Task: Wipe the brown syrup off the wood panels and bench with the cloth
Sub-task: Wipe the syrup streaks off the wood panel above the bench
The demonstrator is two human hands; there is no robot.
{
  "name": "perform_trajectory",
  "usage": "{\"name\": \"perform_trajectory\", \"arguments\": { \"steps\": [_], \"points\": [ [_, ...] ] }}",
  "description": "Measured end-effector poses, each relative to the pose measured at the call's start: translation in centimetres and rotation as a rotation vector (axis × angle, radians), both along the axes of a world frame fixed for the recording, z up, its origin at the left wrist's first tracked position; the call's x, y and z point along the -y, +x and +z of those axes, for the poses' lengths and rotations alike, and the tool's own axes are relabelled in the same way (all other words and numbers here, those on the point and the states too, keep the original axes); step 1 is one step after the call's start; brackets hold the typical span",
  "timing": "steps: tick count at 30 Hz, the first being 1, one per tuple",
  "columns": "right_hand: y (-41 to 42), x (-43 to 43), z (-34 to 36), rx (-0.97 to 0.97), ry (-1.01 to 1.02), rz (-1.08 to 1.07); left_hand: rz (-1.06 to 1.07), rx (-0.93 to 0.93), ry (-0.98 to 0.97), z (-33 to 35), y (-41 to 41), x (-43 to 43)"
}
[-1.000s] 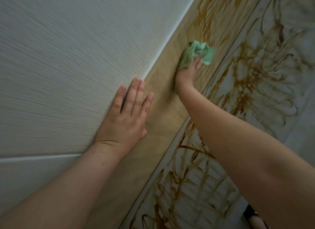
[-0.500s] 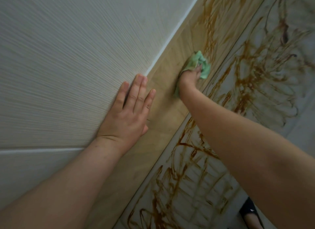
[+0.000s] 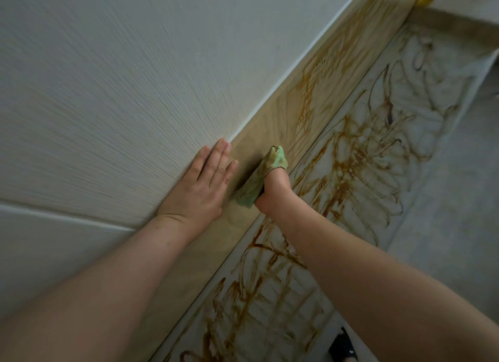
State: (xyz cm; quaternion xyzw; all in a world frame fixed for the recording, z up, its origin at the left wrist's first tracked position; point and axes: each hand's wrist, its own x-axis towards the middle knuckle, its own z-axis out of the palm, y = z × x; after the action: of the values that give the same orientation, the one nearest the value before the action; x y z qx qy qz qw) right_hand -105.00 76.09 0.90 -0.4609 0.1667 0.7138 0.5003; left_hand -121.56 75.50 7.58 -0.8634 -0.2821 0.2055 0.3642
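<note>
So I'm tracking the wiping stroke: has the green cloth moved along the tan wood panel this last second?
Yes. The green cloth came back toward the person, now beside the braced left hand.

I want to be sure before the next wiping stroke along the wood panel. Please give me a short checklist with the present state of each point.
1. Right hand grips the green cloth: ok.
2. Cloth pressed on the wood panel: ok.
3. Left hand braced flat on the white wall, out of the cloth's path: ok.
4. Cloth clean enough: not ok, its tip is brown.
5. Panel ahead free of syrup streaks: not ok.
6. Bench wiped: not ok, heavily smeared.
</note>
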Motion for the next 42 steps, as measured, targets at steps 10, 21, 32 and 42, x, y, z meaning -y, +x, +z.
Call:
{"name": "perform_trajectory", "arguments": {
  "steps": [10,21,32,42],
  "points": [
    [10.2,4.4,2.7,-0.023,0.182,0.01,0.287,-0.023,-0.118,2.6,2.6,2.1],
    [13.9,-1.3,3.5,0.123,0.171,0.049,0.231,-0.045,-0.248,8.8,14.5,-2.9],
    [18.2,-18.2,6.8,0.684,0.134,0.068,0.158,-0.02,-0.152,8.4,18.7,-9.2],
    [11.1,-10.2,-3.5,0.796,0.36,0.567,0.16,-0.095,-0.117,5.9,23.2,-12.2]
  ]
}}
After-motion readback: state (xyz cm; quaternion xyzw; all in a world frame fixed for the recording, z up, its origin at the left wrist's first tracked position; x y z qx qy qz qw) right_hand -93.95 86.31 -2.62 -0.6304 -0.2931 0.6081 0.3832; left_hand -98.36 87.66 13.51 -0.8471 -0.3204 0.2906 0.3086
